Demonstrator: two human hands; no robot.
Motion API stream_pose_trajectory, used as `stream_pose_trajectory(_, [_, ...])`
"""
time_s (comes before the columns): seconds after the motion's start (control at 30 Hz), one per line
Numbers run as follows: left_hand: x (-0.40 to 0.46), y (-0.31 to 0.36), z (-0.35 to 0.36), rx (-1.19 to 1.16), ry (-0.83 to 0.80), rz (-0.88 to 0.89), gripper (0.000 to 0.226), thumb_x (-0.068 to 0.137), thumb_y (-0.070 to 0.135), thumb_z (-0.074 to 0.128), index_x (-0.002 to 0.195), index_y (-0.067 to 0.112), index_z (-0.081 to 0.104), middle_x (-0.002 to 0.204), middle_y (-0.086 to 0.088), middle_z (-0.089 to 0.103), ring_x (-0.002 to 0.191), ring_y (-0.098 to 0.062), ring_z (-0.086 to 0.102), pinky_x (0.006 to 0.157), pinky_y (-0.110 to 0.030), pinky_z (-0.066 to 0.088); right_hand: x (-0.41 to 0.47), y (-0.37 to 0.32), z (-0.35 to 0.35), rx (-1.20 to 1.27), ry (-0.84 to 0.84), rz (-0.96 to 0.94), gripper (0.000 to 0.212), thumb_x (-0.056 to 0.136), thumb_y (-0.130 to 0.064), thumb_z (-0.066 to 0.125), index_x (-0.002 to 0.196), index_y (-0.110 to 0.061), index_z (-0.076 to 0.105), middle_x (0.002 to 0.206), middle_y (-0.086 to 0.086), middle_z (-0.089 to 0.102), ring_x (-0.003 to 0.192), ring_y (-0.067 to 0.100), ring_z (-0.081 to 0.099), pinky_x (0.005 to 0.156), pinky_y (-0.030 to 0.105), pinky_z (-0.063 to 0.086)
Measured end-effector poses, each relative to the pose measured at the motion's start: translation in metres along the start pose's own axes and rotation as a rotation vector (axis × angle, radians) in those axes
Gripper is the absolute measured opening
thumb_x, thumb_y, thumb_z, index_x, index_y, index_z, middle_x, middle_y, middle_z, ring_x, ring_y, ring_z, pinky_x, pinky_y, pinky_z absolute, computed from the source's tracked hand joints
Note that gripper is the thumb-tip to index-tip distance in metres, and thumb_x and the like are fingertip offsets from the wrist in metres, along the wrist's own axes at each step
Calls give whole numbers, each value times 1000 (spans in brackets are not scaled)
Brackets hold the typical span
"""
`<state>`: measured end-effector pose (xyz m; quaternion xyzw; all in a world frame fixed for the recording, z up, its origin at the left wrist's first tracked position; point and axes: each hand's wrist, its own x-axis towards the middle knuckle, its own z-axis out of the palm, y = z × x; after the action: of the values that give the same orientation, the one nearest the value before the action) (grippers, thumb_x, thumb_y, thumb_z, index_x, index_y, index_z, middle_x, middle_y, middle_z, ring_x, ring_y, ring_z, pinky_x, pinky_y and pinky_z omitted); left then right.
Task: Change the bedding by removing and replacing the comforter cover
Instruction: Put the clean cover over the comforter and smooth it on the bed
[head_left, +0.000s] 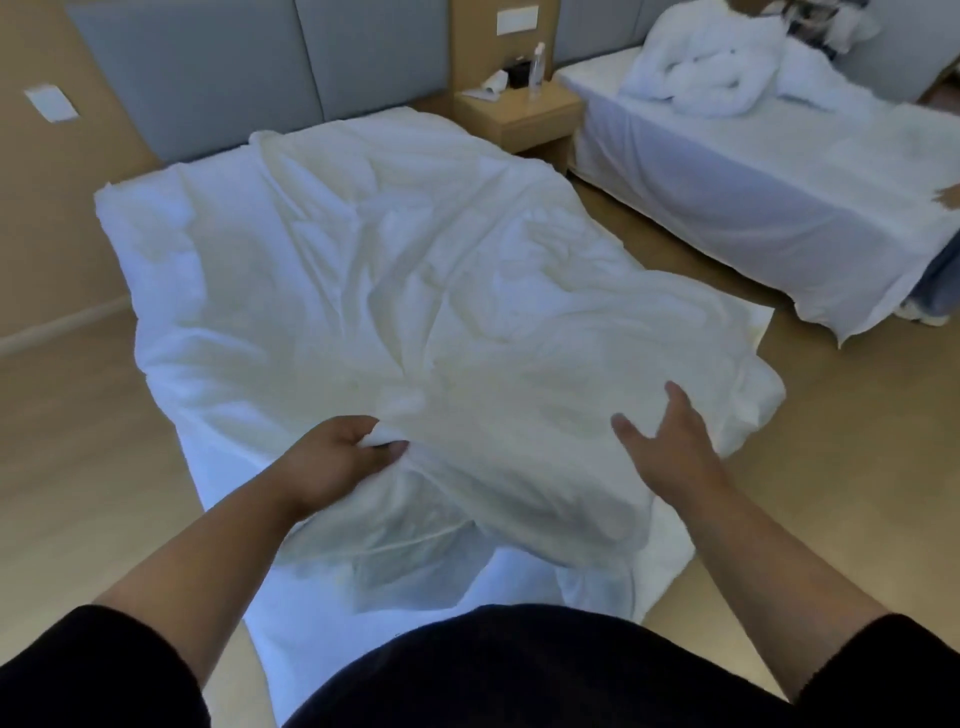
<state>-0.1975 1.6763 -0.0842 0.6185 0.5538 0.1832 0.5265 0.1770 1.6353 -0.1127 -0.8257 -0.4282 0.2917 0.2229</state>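
At the foot of the bed (171, 395): left hand (332, 457) pinching comforter cover (415, 291), right hand (670, 441) spread, empty. Better to grab that far corner too, then pull evenly.

Left hand (337, 457) bunching the white comforter cover (415, 291) on the bed, right hand (670, 441) spread above it.

left hand (340, 457) fingertips buried in comforter cover (415, 312) fold, second person's hand (949, 196) cut by right edge, nightstand (519, 111) items too small to identify
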Motion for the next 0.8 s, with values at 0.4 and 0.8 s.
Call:
stream_pose_trajectory(0.4, [-80,35,-56,-169,277,173,25,78,53,66,90,31,66,83,17,66,75,-4,60,69,-18,46,-107,-140,93,122,-401,-645,35,80,-60,59,111,-42,56,99,-23,67,90,-5,63,74,22,48])
stream_pose_trajectory(0.8, [-85,-63,-20,-279,137,39,26,78,39,75,102,46,69,96,20,72,89,3,65,77,-21,51,-97,-172,136,426,-514,-525,35,87,-65,59,109,-40,70,101,-11,76,93,7,73,84,40,57])
